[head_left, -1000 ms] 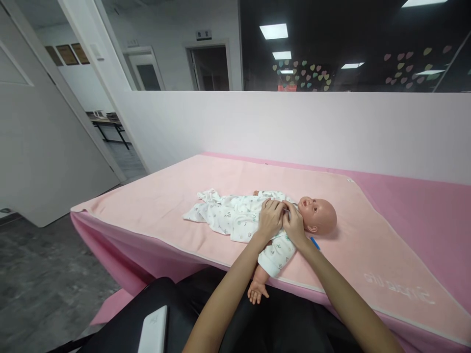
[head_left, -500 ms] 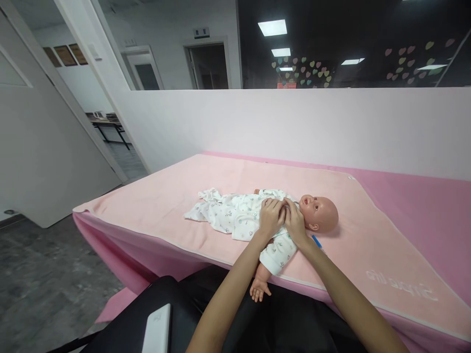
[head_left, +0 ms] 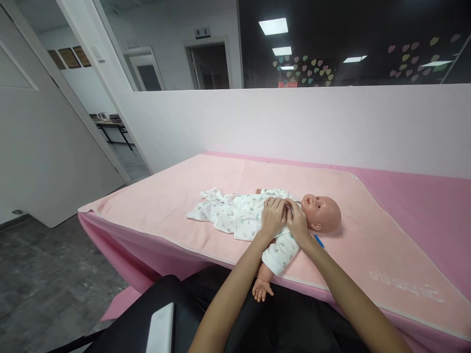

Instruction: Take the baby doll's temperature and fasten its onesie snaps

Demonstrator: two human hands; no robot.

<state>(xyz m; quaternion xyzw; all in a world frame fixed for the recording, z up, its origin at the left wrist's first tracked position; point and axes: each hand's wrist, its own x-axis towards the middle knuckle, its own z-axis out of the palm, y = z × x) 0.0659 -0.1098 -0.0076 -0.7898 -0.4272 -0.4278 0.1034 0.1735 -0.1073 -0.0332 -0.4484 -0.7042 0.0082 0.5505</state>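
A baby doll [head_left: 326,214] lies on its back with its head to the right. It wears a white printed baby outfit [head_left: 245,218], whose leg part spreads flat to the left. My left hand [head_left: 273,215] rests on the doll's chest, fingers bent and closed on the cloth. Close against it, just below the doll's chin, my right hand [head_left: 297,220] also pinches the cloth near the neckline. The fingertips meet there and partly hide what they grip. One bare doll arm [head_left: 263,284] sticks out of its sleeve over the table's front edge.
Under the doll is a light pink blanket [head_left: 176,191] on a darker pink table cover [head_left: 434,206]. A small blue stick-like item [head_left: 319,240] lies beside my right wrist. A white flat device [head_left: 161,328] sits on the black seat at the lower left. A white wall [head_left: 294,127] stands behind.
The whole view has shifted slightly, so everything sits a little further right. Both hands stay at the doll's chest, with only small finger movements.
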